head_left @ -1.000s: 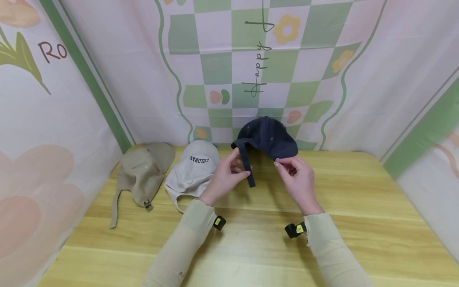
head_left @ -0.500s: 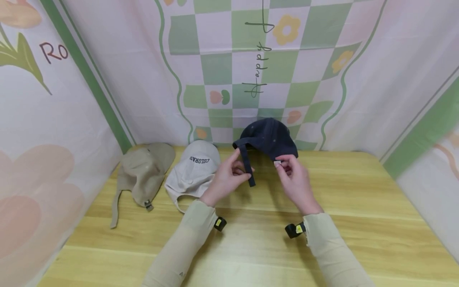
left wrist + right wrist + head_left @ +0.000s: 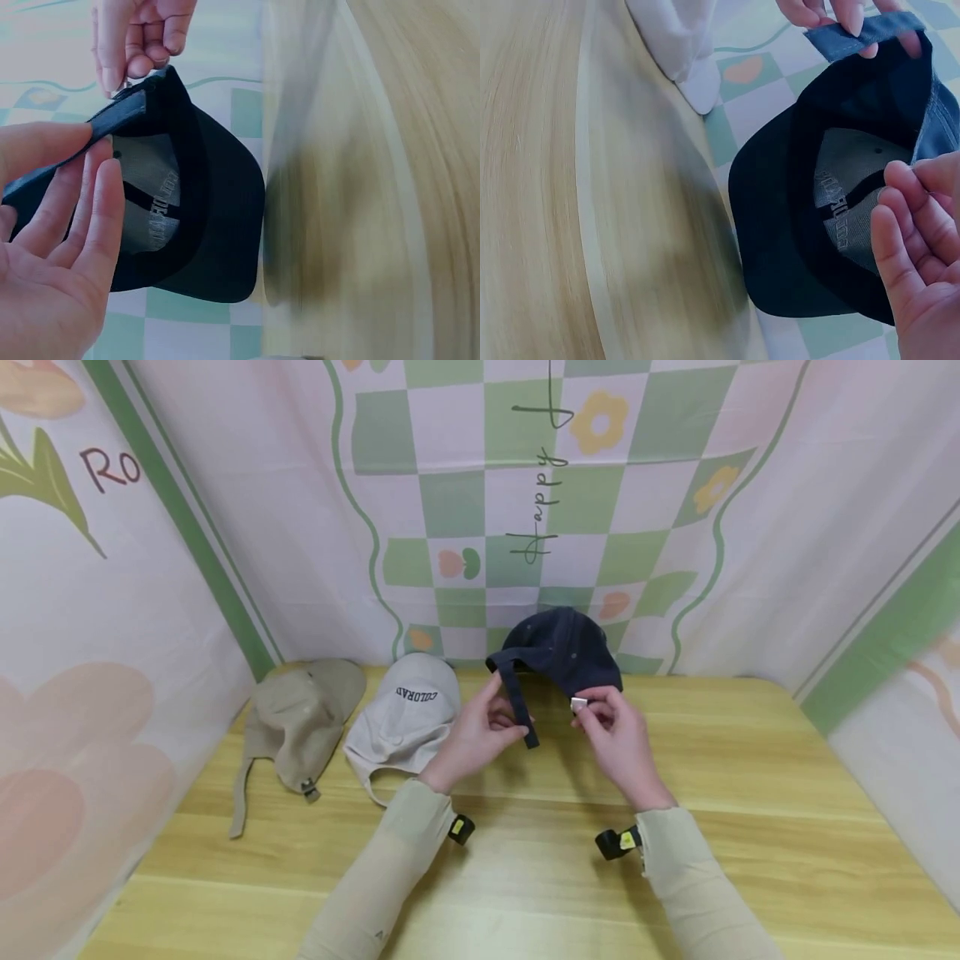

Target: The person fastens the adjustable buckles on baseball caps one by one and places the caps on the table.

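Observation:
A navy baseball cap is held up at the back of the table, its rear opening facing me and its loose strap hanging down. My left hand pinches that strap between thumb and fingers; the left wrist view shows the strap running across the fingers. With thumb and forefinger my right hand pinches the small silver buckle at the cap's other rear edge. In the right wrist view the cap's inside shows embroidery backing, and the buckle is hidden there.
Left of the hands lies a light grey cap with black lettering. Further left is a khaki cap, its strap undone. The wooden table meets a patterned cloth backdrop behind.
My right hand has shifted slightly down and left, and the silver buckle has turned into plain view. The strap's free end has swung a little to the right with the left hand.

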Action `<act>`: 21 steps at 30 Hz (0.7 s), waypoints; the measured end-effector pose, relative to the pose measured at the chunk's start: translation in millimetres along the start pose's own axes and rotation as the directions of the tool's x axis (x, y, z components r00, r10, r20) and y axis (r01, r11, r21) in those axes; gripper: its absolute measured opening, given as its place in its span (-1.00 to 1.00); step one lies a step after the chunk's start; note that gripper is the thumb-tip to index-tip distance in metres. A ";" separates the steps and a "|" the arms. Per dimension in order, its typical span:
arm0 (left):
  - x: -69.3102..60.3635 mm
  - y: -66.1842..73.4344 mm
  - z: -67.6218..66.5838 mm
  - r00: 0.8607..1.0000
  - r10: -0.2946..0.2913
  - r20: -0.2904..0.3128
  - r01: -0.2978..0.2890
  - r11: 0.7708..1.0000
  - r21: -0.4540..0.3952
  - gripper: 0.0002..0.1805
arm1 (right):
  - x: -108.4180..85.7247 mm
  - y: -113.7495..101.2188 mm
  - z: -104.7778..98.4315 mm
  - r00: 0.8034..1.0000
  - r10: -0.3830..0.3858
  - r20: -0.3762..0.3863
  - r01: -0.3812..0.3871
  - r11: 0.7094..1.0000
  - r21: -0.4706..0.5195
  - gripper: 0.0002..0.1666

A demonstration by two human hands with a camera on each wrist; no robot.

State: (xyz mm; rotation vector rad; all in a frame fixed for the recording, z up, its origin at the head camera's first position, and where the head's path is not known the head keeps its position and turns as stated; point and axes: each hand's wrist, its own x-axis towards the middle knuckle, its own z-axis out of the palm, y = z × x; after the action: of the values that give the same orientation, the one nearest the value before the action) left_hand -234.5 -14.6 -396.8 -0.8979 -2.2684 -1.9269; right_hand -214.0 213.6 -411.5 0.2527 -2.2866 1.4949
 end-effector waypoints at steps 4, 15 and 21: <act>1.3 1.1 -0.3 0.999 -0.001 -0.040 0.002 1.000 0.025 -0.48 | 0.4 1.7 2.3 0.999 0.038 0.003 -0.038 0.990 0.137 -0.82; 1.2 6.7 1.1 0.994 0.007 -0.105 -0.009 1.000 -0.012 -0.88 | -2.3 -1.5 3.9 0.999 0.034 0.005 -0.034 0.966 0.255 -0.78; 1.0 8.2 2.5 0.988 -0.026 -0.150 0.021 0.999 -0.031 -0.87 | -3.4 -9.3 3.3 0.999 0.040 0.019 -0.044 0.963 0.266 -0.76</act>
State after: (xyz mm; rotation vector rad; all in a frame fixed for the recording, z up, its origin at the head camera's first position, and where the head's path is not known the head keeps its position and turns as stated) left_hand -230.9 -11.4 -389.6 -0.7049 -2.1811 -1.9688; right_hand -208.3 206.6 -406.3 0.2914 -2.1091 1.8283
